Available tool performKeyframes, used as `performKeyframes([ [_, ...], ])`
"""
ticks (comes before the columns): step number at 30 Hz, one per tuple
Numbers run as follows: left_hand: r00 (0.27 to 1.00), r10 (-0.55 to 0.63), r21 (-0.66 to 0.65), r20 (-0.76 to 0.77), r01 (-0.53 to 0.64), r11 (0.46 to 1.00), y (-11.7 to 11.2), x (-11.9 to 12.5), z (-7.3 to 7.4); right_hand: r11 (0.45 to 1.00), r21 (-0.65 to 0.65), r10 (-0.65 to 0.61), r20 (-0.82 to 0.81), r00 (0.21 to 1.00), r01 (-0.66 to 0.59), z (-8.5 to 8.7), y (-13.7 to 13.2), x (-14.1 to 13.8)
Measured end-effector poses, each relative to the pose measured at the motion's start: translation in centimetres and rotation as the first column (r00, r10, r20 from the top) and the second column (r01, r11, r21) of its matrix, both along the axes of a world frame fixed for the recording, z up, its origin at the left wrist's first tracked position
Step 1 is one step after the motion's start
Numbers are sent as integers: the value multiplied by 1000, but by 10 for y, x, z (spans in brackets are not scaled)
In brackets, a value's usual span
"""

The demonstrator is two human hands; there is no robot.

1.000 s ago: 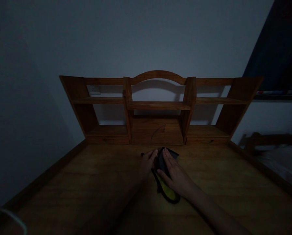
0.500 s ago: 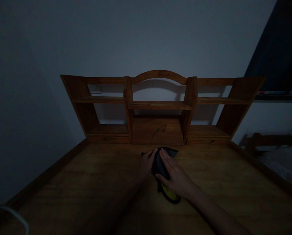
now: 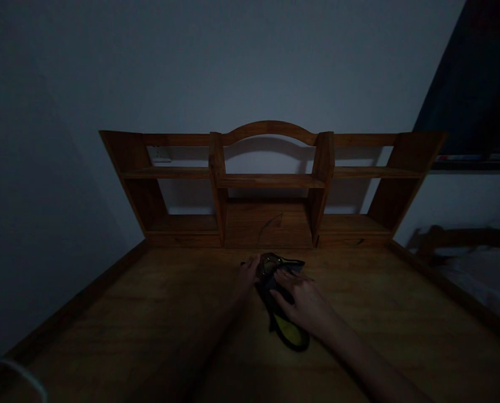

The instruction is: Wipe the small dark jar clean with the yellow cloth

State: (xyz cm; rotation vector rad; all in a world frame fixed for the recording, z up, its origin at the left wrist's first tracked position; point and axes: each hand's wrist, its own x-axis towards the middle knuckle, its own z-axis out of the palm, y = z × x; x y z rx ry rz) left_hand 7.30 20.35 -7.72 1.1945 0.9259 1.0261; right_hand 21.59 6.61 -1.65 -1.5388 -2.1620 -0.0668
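A dark, soft pouch-like item (image 3: 292, 331) with black edging and a yellow-green part lies on the wooden desktop in the middle of the head view. Its grey flap is folded back toward me. At its far end a brownish inside shows, with small shiny bits I cannot make out. My left hand (image 3: 246, 280) grips the item's left edge near the far end, fingers closed. On the flap rests my right hand (image 3: 300, 294), its fingers bent over the grey cloth and the thumb apart, nearer to me. The fingertips are partly lost in the dark.
A wooden shelf unit (image 3: 270, 180) with several compartments stands along the back of the desktop (image 3: 161, 313), against the wall. Raised wooden edges run down both sides. A pale cable (image 3: 19, 369) curves at the lower left. Wooden furniture (image 3: 463, 238) stands at the right.
The right hand's fingers have drawn back toward me with the grey flap, uncovering the brownish inside. The left hand has shifted slightly left, and the view has turned a little.
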Motion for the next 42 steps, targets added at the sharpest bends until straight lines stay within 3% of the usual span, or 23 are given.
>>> performKeyframes([
  [4,999,-19,48,-49,22,999,-6,-3,7,999,37,-31,8,999,31,-10,5,3],
  [8,996,-37,120,-86,47,992,-13,-4,15,998,29,61,15,998,-62,-20,13,8],
  [16,996,24,260,-90,0,965,-20,-2,24,966,-35,254,-12,967,-255,2,8,12],
  [23,993,10,303,-120,27,953,-22,-3,25,996,63,72,-51,996,-69,4,7,10],
  [28,992,36,324,-125,6,946,-23,-3,28,986,69,147,21,989,-148,-2,11,10],
  [33,988,80,286,-129,-40,958,-24,-2,26,954,8,299,3,954,-299,10,6,10],
  [35,987,82,272,-136,-42,961,-25,-1,25,962,20,274,-19,961,-274,13,6,11],
  [39,985,82,280,-150,-37,959,-28,0,27,990,90,109,-43,993,-105,7,10,12],
  [42,986,69,300,-149,-22,954,-28,0,28,987,104,124,-32,992,-120,3,11,11],
])
